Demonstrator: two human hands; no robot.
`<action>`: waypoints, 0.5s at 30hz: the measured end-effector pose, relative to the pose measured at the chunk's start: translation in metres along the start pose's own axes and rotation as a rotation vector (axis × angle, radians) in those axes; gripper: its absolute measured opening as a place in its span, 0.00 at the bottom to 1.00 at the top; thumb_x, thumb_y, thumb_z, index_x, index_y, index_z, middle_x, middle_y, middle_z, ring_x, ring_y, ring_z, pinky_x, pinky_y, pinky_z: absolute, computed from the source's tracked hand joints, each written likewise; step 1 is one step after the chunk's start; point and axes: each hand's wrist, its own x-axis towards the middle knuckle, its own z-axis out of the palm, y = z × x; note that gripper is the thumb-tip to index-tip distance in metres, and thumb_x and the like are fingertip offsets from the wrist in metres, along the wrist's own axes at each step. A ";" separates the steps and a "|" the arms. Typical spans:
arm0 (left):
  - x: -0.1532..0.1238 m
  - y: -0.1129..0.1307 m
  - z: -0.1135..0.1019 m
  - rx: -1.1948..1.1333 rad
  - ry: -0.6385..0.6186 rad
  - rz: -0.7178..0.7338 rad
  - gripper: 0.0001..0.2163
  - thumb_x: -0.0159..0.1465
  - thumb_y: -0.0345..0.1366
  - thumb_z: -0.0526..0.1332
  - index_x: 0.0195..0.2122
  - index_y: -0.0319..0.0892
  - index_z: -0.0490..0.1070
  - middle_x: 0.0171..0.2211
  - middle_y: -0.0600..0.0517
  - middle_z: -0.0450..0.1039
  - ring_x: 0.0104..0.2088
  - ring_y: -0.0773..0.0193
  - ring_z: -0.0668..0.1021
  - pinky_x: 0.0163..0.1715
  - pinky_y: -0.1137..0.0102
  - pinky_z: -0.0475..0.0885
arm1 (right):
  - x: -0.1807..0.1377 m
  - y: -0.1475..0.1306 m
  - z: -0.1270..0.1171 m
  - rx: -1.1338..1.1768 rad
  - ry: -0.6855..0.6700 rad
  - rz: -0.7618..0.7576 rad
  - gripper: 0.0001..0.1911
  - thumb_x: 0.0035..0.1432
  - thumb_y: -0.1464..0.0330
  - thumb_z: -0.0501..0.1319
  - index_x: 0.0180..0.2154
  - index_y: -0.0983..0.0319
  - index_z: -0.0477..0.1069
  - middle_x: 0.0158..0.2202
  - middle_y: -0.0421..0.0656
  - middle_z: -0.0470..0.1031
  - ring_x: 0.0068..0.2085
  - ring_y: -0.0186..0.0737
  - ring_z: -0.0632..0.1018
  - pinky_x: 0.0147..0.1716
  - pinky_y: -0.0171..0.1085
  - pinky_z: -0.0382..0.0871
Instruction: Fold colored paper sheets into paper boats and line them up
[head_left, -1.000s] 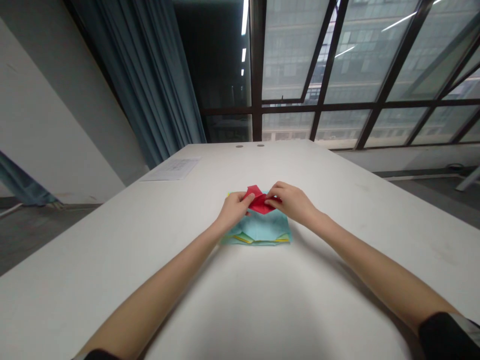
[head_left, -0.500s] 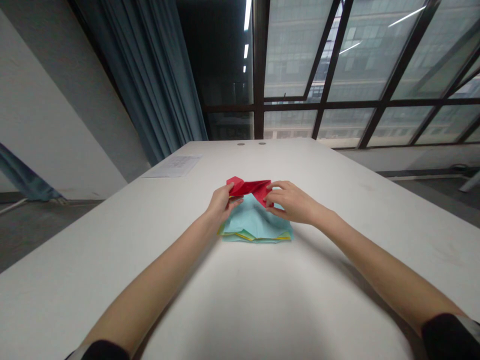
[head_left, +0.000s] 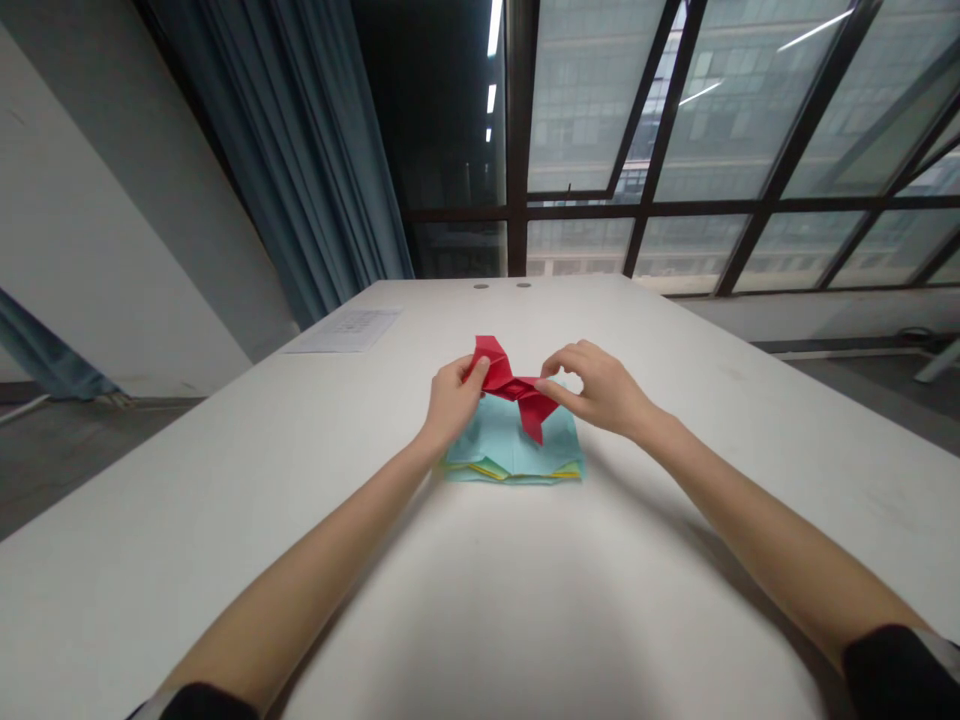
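The left hand (head_left: 451, 398) reaches in from the lower left, its back turned up and outward, with the thumb laid over the near face of the red folded origami paper (head_left: 513, 388); its grip pinches the paper's left part. The right hand (head_left: 600, 388) comes from the lower right, wrist slightly bent, forefinger arched over a rounded gap; its grip brings thumb and fingertips together on the paper's right end. Both forearms slant inward above the white surface (head_left: 480, 600). The red paper is held between the hands, one pointed flap hanging down, in front of the pale blue folded stack (head_left: 495, 445), whose near edge shows yellow and green layers. Hands and red paper cover much of the stack's far part. A printed sheet (head_left: 349, 330) lies farther off to the left. Two round discs sit near the far edge; beyond are a blue curtain (head_left: 300, 150) and dark-framed windows (head_left: 581, 100).
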 end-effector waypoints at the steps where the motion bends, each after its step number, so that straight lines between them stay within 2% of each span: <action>1: -0.002 0.002 0.002 -0.008 -0.033 0.019 0.18 0.57 0.50 0.59 0.30 0.37 0.73 0.24 0.51 0.72 0.25 0.66 0.73 0.26 0.73 0.69 | 0.000 0.000 0.001 0.042 0.009 0.005 0.11 0.58 0.61 0.57 0.36 0.61 0.71 0.36 0.46 0.75 0.38 0.42 0.73 0.40 0.41 0.64; 4: -0.007 0.010 0.007 -0.111 -0.089 -0.025 0.19 0.56 0.51 0.60 0.31 0.37 0.73 0.26 0.50 0.73 0.27 0.65 0.74 0.28 0.72 0.71 | 0.001 0.002 0.003 0.177 -0.055 0.045 0.14 0.55 0.62 0.59 0.43 0.59 0.71 0.42 0.45 0.75 0.40 0.41 0.74 0.41 0.41 0.66; 7: -0.010 0.019 0.010 -0.230 -0.118 -0.131 0.20 0.53 0.51 0.63 0.35 0.36 0.73 0.30 0.49 0.75 0.30 0.63 0.76 0.30 0.69 0.72 | 0.001 0.003 0.005 0.296 -0.157 0.136 0.14 0.54 0.63 0.59 0.43 0.59 0.72 0.40 0.42 0.77 0.35 0.38 0.76 0.37 0.38 0.68; 11: -0.012 0.025 0.011 -0.335 -0.168 -0.208 0.23 0.45 0.41 0.70 0.42 0.39 0.70 0.35 0.49 0.75 0.32 0.64 0.77 0.31 0.70 0.72 | 0.000 0.007 0.010 0.434 -0.173 0.286 0.14 0.54 0.61 0.59 0.41 0.59 0.73 0.35 0.42 0.77 0.32 0.36 0.76 0.34 0.37 0.69; 15: -0.012 0.026 0.008 -0.440 -0.226 -0.238 0.23 0.44 0.34 0.71 0.41 0.39 0.68 0.37 0.48 0.75 0.33 0.66 0.77 0.33 0.71 0.70 | 0.000 0.016 0.015 0.756 -0.241 0.395 0.16 0.52 0.60 0.61 0.40 0.62 0.73 0.32 0.42 0.77 0.32 0.36 0.75 0.31 0.36 0.68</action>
